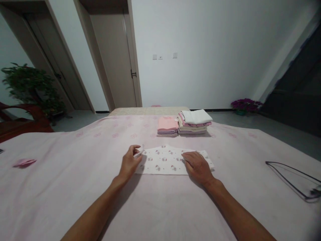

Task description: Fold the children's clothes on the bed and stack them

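A small white printed cloth (167,160) lies folded flat on the pink sheet (75,187) in front of me. My left hand (129,162) pinches the cloth's left corner and lifts it slightly. Flat on the right part of the cloth rests my right hand (198,166), fingers stretched out and pressing down. Beyond the cloth sit two stacks of folded cloths: a pink stack (167,126) and a taller mixed stack topped with white (194,121).
A small pink item (24,162) lies at the far left of the sheet. A dark wire hanger (293,179) lies at the right. Plants stand at the left (30,83) and the back right (245,105). Doors are behind.
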The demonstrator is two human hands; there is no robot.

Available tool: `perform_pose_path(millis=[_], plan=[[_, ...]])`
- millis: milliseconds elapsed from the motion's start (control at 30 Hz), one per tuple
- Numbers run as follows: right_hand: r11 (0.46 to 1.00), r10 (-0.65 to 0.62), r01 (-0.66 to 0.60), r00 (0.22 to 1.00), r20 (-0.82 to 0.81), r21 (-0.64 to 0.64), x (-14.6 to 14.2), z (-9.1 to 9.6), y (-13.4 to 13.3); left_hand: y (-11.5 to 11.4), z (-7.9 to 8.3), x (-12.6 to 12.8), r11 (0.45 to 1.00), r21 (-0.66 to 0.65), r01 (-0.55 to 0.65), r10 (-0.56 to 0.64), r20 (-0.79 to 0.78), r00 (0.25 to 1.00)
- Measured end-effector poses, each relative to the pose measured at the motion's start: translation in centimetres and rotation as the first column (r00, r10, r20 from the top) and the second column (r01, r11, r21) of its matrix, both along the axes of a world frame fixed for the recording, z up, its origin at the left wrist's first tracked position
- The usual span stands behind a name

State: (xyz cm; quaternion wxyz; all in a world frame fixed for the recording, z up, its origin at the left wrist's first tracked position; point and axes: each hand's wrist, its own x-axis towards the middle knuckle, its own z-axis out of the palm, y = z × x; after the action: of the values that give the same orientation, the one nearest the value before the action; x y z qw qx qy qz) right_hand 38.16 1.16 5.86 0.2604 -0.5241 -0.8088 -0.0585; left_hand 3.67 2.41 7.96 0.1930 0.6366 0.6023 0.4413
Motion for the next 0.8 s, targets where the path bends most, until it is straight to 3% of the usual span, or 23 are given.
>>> perform_pose_path(millis=[67,167,400,533,600,667,733,800], plan=[[0.999,0.037,-0.038,0.999,-0.027,-0.029,-0.1,-0.4,-0.3,-0.7,-1.3,2.4,0.99,-0.068,0.124,-0.127,-0.043,0.991],[0.997,0.059,-0.062,0.996,-0.06,-0.047,0.3,-0.8,-0.6,-1.9,-2.7,3.7,0.975,-0.079,0.209,-0.22,-0.158,0.963],[0.993,0.084,-0.096,0.983,-0.164,-0.072,-1.1,-0.1,-1.0,-2.9,-2.9,2.5,0.986,-0.042,0.164,-0.166,-0.431,0.887],[0.953,0.051,-0.157,0.926,-0.373,-0.259,-4.4,0.8,-0.9,-2.8,-3.1,2.6,0.988,-0.006,0.155,-0.144,-0.409,0.901],[0.856,-0.039,-0.239,0.854,-0.519,-0.458,-6.6,1.1,-0.5,-2.9,-3.1,2.7,0.99,0.028,0.141,-0.12,-0.369,0.922],[0.687,-0.198,-0.369,0.734,-0.65,-0.626,-8.9,1.3,0.0,-3.0,-3.1,2.8,0.989,0.072,0.131,-0.1,-0.335,0.937],[0.542,-0.341,-0.505,0.599,-0.725,-0.672,-11.0,1.5,0.6,-3.1,-2.9,2.8,0.985,0.117,0.128,-0.083,-0.327,0.941],[0.439,-0.435,-0.613,0.495,-0.752,-0.657,-12.8,1.7,1.2,-3.2,-2.9,2.9,0.979,0.155,0.135,-0.074,-0.349,0.934]])
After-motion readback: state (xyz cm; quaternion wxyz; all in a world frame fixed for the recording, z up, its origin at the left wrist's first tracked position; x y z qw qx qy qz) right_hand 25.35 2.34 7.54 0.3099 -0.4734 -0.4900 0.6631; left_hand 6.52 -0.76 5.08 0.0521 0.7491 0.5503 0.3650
